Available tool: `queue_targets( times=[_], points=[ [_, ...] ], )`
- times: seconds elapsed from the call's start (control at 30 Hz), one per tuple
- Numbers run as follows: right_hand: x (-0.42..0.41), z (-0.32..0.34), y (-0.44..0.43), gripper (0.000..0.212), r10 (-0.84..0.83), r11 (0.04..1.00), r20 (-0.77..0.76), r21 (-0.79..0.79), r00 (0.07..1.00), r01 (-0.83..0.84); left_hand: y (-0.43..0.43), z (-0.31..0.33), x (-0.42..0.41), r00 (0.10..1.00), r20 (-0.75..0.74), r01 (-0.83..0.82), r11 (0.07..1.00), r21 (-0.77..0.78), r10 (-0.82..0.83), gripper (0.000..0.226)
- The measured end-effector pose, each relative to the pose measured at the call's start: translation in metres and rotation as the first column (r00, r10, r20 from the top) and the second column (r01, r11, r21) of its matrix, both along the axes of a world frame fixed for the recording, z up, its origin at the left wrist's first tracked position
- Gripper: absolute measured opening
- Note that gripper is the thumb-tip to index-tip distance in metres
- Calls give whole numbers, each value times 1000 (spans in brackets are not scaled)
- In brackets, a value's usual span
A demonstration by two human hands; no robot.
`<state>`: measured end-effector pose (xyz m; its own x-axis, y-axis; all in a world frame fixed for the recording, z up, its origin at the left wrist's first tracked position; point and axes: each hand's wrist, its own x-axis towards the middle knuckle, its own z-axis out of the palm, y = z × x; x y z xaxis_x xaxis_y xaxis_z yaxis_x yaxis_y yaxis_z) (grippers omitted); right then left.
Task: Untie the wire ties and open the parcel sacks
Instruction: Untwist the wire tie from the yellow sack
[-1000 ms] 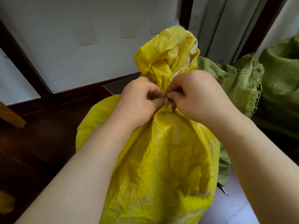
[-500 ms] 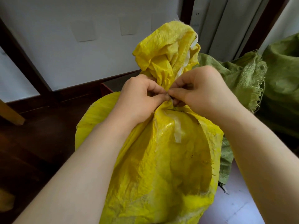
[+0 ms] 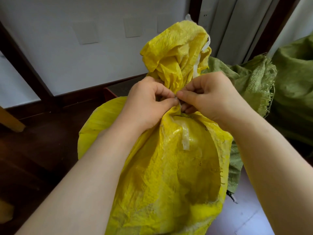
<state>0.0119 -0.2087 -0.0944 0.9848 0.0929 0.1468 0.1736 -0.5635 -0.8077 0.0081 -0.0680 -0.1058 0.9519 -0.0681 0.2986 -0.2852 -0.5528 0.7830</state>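
Observation:
A full yellow woven sack (image 3: pixel 177 167) stands upright in front of me, its neck gathered tight and its crumpled top (image 3: pixel 176 53) flaring above. A thin wire tie (image 3: pixel 178 101) shows as a small grey bit at the neck, mostly hidden by my fingers. My left hand (image 3: pixel 147 102) grips the neck from the left, thumb and forefinger pinching at the tie. My right hand (image 3: pixel 208 97) meets it from the right and pinches the same spot with its thumb and fingertips. A strip of clear tape (image 3: pixel 185 136) hangs below the neck.
Green woven sacks (image 3: pixel 250 82) lie behind and to the right, a larger one (image 3: pixel 294 85) at the far right. A white wall with a dark wooden skirting (image 3: pixel 81 97) runs behind. Dark wood floor lies on the left, pale floor (image 3: pixel 245 217) at bottom right. A wooden leg (image 3: pixel 10 121) stands at the left edge.
Both hands stay at the sack's neck, working the tie. My right hand has opened slightly and turned, so more of its fingers show. The tape strip below the neck has come into view.

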Motion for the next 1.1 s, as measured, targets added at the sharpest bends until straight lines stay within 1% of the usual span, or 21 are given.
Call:
queue_targets(
  times=[0.03, 0.07, 0.1, 0.2, 0.27, 0.33, 0.37, 0.47, 0.5, 0.53, 0.63, 0.67, 0.7, 0.73, 0.8, 0.83, 0.87, 0.9, 1.0, 1.03, 1.1],
  points=[
    [0, 0, 1, 22, 10, 999, 37, -46, 999, -8, 0, 0, 0, 1000, 2, -1, 1000, 0, 1, 10],
    [0, 1, 0, 22, 19, 998, 41, -57, 999, -17, 0, 0, 0, 1000, 4, -2, 1000, 1, 2, 11],
    [0, 2, -1, 20, 26, 1000, 7, -13, 1000, -26, 1, -1, 0, 1000, 5, -3, 1000, 0, 3, 12],
    [-2, 5, -10, 12, 43, 960, -196, 279, 980, 14, 1, -1, 0, 1000, 3, -2, 1000, -3, 2, 11],
    [-3, 5, -14, 8, 57, 943, -237, 332, 970, 25, 1, -1, 0, 1000, 4, -1, 1000, -6, 1, 11],
    [-3, 3, -13, 7, 51, 951, -218, 310, 975, 19, 1, -1, -1, 1000, 9, -2, 1000, 6, 2, 11],
    [-3, 2, -11, 10, 35, 963, -187, 269, 982, 16, 0, -1, -1, 1000, 12, -3, 1000, 9, 3, 12],
    [-1, -1, -2, 18, 7, 999, -18, 33, 1000, -6, 0, 0, -1, 1000, 22, -17, 1000, 17, 17, 11],
    [-1, -2, -1, 17, 20, 1000, 8, 4, 1000, -20, 0, 0, -1, 999, 25, -22, 1000, 18, 21, 12],
    [-1, -2, -2, 15, 32, 999, -10, 41, 999, -32, 0, 0, -2, 999, 28, -21, 1000, 16, 21, 13],
    [-3, 3, -11, 14, 53, 945, -190, 326, 980, 13, 1, 0, -3, 999, 31, -11, 1000, 2, 11, 14],
    [-3, 3, -14, 12, 66, 934, -213, 358, 975, 15, 1, 0, -3, 1000, 28, -9, 1000, 0, 9, 14],
    [-3, 2, -14, 10, 67, 941, -206, 338, 976, 6, 1, 0, -3, 1000, 27, -9, 1000, 2, 9, 13],
    [-3, 0, -12, 9, 56, 959, -176, 283, 983, -4, 0, 0, -3, 1000, 28, -8, 1000, 7, 8, 13],
    [-4, -2, -7, 14, 23, 995, -44, 102, 999, -19, -1, 0, -3, 1000, 28, -11, 1000, 8, 10, 12],
    [-4, -2, -4, 16, 26, 999, 16, 31, 1000, -27, -1, 0, -3, 1000, 28, -13, 1000, 4, 13, 13],
    [-5, -2, -3, 17, 35, 999, 47, -8, 998, -35, 0, 1, -3, 999, 29, -15, 1000, -1, 15, 14],
    [-4, -1, -4, 15, 45, 999, 35, 10, 998, -46, 2, 1, -3, 1000, 26, -15, 1000, -6, 16, 15],
    [-4, 2, -13, 9, 84, 967, -153, 250, 985, -44, 5, 2, -5, 1000, -14, 0, 998, -56, 0, 11],
    [-4, 1, -15, 8, 102, 964, -169, 260, 980, -55, 6, 2, -6, 1000, -31, 3, 997, -77, -5, 9],
    [-5, -3, -15, 9, 109, 974, -140, 215, 984, -77, 7, 2, -7, 999, -36, 11, 996, -92, -14, 7]
  ],
)
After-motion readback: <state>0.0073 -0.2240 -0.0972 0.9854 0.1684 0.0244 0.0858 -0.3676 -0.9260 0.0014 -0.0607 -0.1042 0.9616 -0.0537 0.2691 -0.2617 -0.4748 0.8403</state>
